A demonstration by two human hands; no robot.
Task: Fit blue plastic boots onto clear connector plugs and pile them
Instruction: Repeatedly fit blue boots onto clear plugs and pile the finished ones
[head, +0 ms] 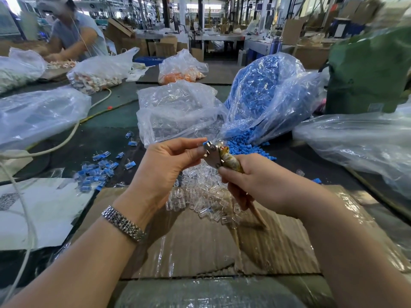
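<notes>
My right hand (255,181) grips a metal plier-like tool (216,155) with taped handles, its head pointing up and left. My left hand (164,165) pinches a blue boot (206,143) with a clear plug at the tool's jaws. Loose clear plugs (200,196) lie heaped on the cardboard (200,247) under my hands. Loose blue boots (244,147) spill from a clear bag of blue boots (266,92) just behind. A pile of fitted blue-and-clear pieces (97,172) lies to the left on the dark table.
A clear bag of plugs (178,110) stands behind my hands. More plastic bags (355,141) lie right and left. A white cable (66,138) crosses the left side. A green bag (369,70) is at the back right. Another person (73,34) works at the far left.
</notes>
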